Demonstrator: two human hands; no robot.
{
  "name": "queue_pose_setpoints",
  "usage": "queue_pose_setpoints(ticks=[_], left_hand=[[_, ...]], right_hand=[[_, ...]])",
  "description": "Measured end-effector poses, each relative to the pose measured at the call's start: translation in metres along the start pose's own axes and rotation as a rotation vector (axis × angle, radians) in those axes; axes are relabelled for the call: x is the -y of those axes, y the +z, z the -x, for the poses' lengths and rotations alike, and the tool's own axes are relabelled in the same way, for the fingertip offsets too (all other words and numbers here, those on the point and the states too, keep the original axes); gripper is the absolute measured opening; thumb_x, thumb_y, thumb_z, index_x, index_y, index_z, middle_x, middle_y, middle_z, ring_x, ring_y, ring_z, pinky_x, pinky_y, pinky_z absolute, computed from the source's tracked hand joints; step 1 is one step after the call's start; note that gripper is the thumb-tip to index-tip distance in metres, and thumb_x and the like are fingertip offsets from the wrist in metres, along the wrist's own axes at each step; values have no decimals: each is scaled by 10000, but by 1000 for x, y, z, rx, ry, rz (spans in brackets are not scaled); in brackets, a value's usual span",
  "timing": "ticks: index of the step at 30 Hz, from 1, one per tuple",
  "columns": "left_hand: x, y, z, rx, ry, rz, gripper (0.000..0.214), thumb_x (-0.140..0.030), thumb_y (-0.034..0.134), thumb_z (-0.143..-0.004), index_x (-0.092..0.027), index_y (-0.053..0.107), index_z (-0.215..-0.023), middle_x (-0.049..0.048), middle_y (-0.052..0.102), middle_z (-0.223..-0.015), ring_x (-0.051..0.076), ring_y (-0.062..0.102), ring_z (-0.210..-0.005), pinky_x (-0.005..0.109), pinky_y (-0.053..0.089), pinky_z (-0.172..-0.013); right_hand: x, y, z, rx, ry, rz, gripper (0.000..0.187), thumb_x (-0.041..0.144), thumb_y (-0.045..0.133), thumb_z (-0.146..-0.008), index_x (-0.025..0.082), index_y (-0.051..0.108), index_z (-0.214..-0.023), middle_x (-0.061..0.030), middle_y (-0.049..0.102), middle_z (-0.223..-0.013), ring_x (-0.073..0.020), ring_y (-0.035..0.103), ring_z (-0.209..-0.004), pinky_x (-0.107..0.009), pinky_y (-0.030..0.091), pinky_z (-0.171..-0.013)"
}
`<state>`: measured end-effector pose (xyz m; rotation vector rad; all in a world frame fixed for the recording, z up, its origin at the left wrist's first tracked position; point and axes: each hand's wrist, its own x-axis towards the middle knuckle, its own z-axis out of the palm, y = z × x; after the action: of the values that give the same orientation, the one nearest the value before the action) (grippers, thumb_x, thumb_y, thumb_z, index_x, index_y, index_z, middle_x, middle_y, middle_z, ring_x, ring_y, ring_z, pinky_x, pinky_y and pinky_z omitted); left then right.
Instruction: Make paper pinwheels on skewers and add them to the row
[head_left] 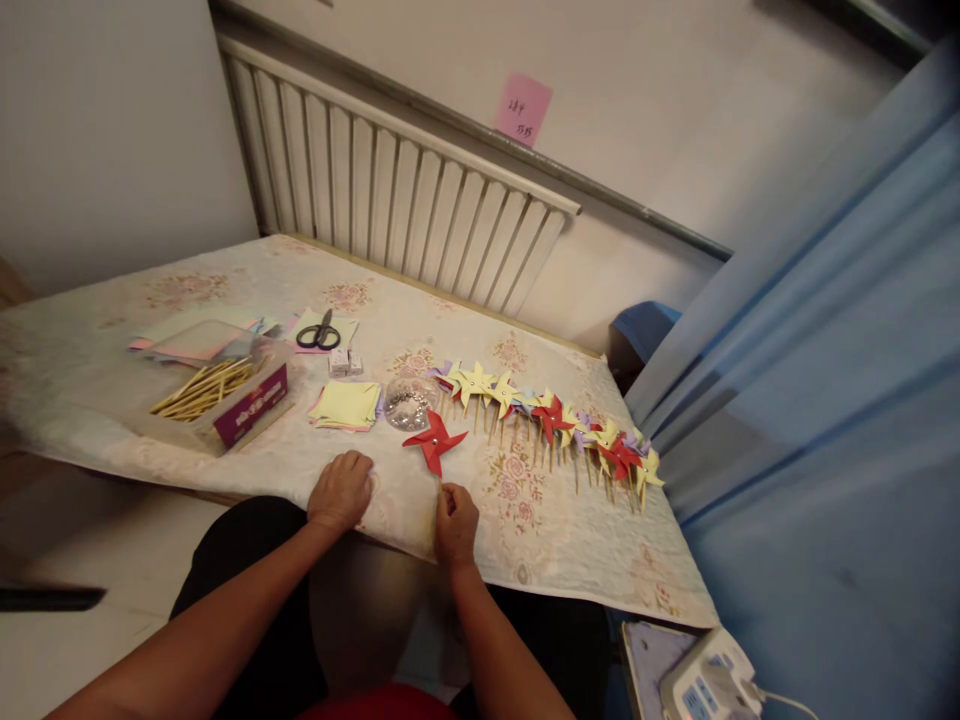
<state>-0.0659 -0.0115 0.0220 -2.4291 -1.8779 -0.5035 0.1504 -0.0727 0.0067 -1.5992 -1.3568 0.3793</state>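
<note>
Red paper pinwheel [435, 441]: stick pinched narrowly between thumb and fingers of the right hand [456, 525]; vanes sit just beyond the fingertips, near the clear dish [388, 414] of shiny bits. Left hand [342, 490]: palm down on the tablecloth [585, 560], fingers slightly bent, near the paper squares [345, 404]. Underside hidden; cannot tell whether it grips anything.

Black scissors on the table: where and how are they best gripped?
Grip the black scissors by the handle loops, probably with the left hand coming from the near side: the loops are turned that way, and the blades point toward the radiator. The right hand holds the red pinwheel by its stick.
</note>
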Motion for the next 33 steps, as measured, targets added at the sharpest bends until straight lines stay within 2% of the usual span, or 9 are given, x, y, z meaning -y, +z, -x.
queue_pose_setpoints(ticks=[33], left_hand=[[0,2,1,-12,0,-20,164,-197,484,-892,-190,643,-932,127,621,-1007,281,561,-996,403,425,-885]], right_hand=[[-2,1,0,-20,-2,-11,194,203,516,-864,193,709,-879,-10,641,-741,-155,534,-634,-261,394,-616]])
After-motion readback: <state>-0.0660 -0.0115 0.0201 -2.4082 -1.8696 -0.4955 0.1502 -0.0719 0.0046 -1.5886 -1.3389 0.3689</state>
